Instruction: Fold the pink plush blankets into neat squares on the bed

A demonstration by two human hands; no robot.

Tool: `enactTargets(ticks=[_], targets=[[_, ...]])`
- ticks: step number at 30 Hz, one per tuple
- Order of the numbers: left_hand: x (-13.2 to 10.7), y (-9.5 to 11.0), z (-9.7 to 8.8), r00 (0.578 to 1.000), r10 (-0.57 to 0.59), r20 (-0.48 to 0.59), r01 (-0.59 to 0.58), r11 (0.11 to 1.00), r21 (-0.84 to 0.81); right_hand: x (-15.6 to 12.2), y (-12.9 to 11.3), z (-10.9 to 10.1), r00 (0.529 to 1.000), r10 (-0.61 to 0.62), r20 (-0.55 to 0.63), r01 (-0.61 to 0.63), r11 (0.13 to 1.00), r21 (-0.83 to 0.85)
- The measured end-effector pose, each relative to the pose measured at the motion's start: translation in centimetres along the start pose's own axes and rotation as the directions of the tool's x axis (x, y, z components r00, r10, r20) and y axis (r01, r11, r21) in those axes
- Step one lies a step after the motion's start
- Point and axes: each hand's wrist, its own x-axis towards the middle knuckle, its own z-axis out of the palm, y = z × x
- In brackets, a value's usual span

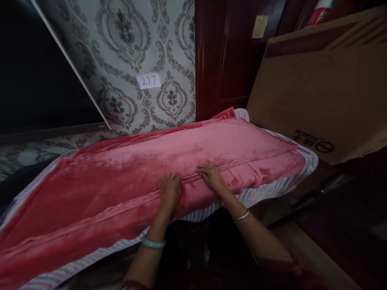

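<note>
A red plush blanket (115,189) lies spread over a long surface in front of me, its nap paler towards the right. A raised fold runs lengthwise along its near part. My left hand (171,188) has its fingers curled down onto this fold near the middle. Just to the right, my right hand (211,177) pinches the same fold between thumb and fingers. A short stretch of the fold shows between the two hands. Beneath the blanket, a striped cloth (269,191) sticks out along the near edge and at the right end.
Patterned wallpaper (123,36) with a paper label (149,81) reading 277 is behind the blanket. A dark screen-like panel (39,72) stands at left. A dark red door (225,52) and a large cardboard box (320,88) are at the back right.
</note>
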Motion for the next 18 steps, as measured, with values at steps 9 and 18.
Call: enactTargets(ticks=[9, 18], targets=[[-0.6, 0.2, 0.2, 0.995, 0.082, -0.061, -0.084, 0.996, -0.025, -0.9, -0.9, -0.3, 0.995, -0.041, -0.095, 0.04, 0.999, -0.014], [-1.9, 0.8, -1.9, 0.993, 0.015, -0.113, -0.014, 1.0, 0.013, 0.3, -3.8, 0.6, 0.995, -0.103, -0.008, 0.1, 0.984, -0.145]])
